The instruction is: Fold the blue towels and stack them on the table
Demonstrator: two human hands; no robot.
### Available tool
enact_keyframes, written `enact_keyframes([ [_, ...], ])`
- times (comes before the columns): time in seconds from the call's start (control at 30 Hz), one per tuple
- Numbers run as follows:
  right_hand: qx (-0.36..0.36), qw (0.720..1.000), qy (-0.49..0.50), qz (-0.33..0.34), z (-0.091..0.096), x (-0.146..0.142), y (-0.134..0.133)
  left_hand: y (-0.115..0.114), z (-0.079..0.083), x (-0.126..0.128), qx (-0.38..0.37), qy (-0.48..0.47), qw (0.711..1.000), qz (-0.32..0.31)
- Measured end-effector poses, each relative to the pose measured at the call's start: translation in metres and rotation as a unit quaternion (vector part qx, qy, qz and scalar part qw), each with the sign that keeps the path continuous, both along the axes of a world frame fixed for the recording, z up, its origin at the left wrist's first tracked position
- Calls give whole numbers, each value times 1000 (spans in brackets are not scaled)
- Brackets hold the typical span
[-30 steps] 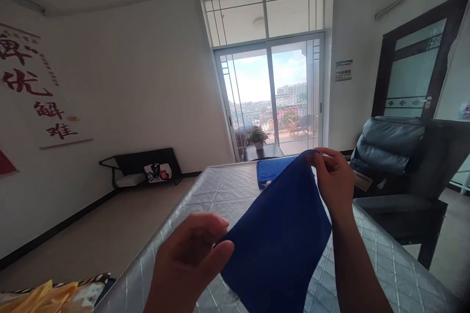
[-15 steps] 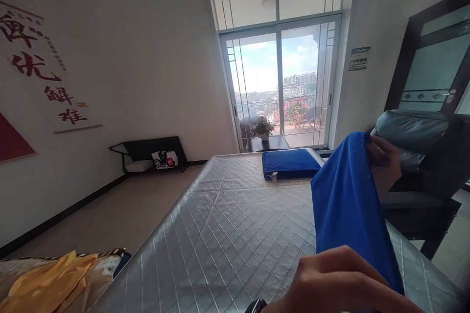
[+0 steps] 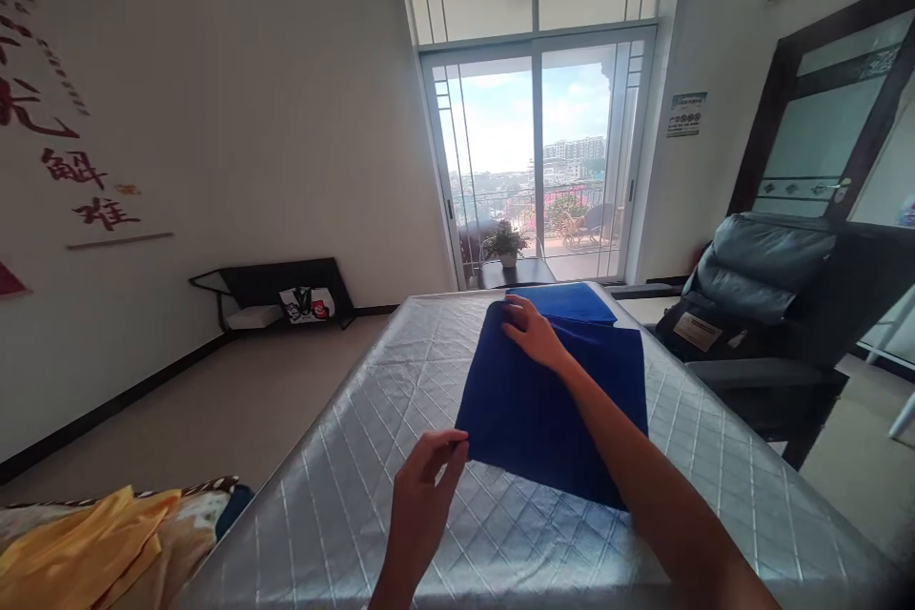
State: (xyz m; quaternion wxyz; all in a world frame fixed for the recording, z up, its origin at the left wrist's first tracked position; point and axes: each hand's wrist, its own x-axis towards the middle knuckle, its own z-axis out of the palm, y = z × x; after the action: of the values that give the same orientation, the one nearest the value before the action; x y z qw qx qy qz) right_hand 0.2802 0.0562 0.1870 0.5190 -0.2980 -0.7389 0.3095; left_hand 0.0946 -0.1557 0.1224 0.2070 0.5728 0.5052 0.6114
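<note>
While our left hand (image 3: 421,486) pinches its near corner and our right hand (image 3: 533,334) presses flat, the dark blue cloth (image 3: 550,405) lies smooth on the mattress (image 3: 343,515).

**Quilted mattress and items lying on it**

Support: a grey quilted mattress (image 3: 400,496) with a shiny, diamond-stitched cover, running from the near edge towards the glass balcony doors.

1. Dark blue cloth (image 3: 543,410), spread flat across the middle of the mattress, its near left corner slightly raised.
2. Lighter blue folded cloth (image 3: 564,301), at the far end of the mattress, just beyond the dark blue cloth and partly overlapped by it.
3. Yellow and patterned fabric (image 3: 92,543), bunched beside the near left corner; whether it rests on the mattress cannot be told.
</note>
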Motion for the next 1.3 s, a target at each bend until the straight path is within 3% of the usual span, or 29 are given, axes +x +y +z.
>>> enact_keyframes([
  [0.1, 8, 975, -205, 84, -48, -23, -15, 1, -60, -48, -84, 108, 989, 52],
  [0.2, 49, 928, -346, 126, -82, -4, -60, -7, -92, -71, -100, 184, 975, 76],
  [0.3, 23, 911, -404, 82, -102, 49, -110, -13, -96, -75, -108, 212, 969, 70],
  [0.47, -68, 920, -383, -52, -132, 143, -167, -15, -94, -76, -126, 238, 962, 51],
  [0.6, -83, 943, -316, -63, -148, 172, -186, -15, -98, -80, -115, 240, 962, 61],
  [0.83, -34, 948, -309, -64, -132, 160, -191, -20, -91, -79, -68, 278, 953, 102],
  [0.93, -28, 962, -264, -70, -129, 160, -194, -21, -88, -79, -34, 270, 954, 125],
  [1.03, -6, 975, -202, -97, -122, 164, -199, -25, -80, -78, -47, 248, 957, 142],
  [1.13, 29, 977, -177, -114, -101, 168, -205, -35, -63, -79, -74, 241, 952, 172],
  [1.23, 88, 974, -175, -110, -68, 174, -212, -47, -36, -91, -71, 265, 939, 207],
  [1.3, 133, 969, -174, -118, -43, 178, -216, -52, -16, -105, -61, 294, 933, 197],
])
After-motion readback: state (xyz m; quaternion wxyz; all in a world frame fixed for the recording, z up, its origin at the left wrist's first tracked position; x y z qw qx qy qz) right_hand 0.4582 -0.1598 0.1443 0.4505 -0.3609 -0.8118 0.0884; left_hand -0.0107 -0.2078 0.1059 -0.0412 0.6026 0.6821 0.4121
